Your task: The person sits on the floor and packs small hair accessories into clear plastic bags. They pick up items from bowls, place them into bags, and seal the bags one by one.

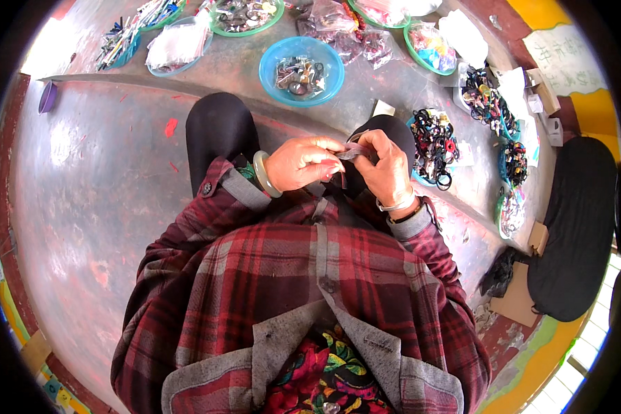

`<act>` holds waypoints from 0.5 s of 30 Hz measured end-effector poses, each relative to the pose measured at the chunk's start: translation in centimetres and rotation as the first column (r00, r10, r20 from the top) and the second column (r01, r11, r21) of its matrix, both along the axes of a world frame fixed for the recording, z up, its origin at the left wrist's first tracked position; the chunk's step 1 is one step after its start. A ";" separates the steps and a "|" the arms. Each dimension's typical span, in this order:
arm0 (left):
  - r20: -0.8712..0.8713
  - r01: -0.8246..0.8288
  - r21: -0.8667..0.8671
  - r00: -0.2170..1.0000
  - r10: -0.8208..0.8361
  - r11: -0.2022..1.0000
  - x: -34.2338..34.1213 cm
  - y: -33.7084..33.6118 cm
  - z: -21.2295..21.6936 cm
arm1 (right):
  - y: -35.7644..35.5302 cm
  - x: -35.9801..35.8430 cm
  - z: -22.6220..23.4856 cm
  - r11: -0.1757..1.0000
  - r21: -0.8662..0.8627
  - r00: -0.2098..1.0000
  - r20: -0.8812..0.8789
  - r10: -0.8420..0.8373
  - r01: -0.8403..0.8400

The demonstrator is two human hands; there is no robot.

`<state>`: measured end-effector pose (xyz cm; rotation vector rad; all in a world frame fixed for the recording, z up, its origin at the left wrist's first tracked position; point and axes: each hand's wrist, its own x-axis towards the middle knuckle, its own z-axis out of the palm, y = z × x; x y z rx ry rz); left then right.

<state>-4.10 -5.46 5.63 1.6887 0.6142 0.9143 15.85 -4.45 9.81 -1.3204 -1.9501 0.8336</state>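
Above my lap, my left hand (pixel 300 164) and my right hand (pixel 386 169) meet, fingers pinched on a small greyish strip (pixel 352 151). It looks soft and narrow, like a bit of band or ribbon; its exact kind is too small to make out. The fingertips of both hands hide part of it. A pale bangle (pixel 263 174) circles my left wrist, and a light-coloured band (pixel 397 205) sits on my right one. Just beyond my hands, a blue basin (pixel 301 98) holds small mixed metal and dark pieces.
To the right, a basket heaped with black hair ties (pixel 435 146) stands by my knee, with several more filled baskets past it. Green-rimmed basins (pixel 247 32) and plastic bags (pixel 377 48) line the far side. A long black cushion (pixel 574 228) lies at the right edge.
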 end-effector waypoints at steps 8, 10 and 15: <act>0.475 0.224 -0.383 0.880 -0.017 0.896 -1.3 1.1 1.1 | 1.3 3.3 -1.4 0.823 -0.335 0.695 -0.712 0.097 -0.458; 0.492 0.267 -0.402 0.870 -0.039 0.876 -1.4 1.2 1.1 | 1.4 3.9 -1.7 0.743 -0.331 0.588 -0.802 0.104 -0.582; 0.385 0.255 -0.516 0.922 -0.044 0.818 -0.7 1.4 -0.3 | 1.5 3.6 -3.0 0.711 -0.254 0.490 -0.860 0.145 -0.656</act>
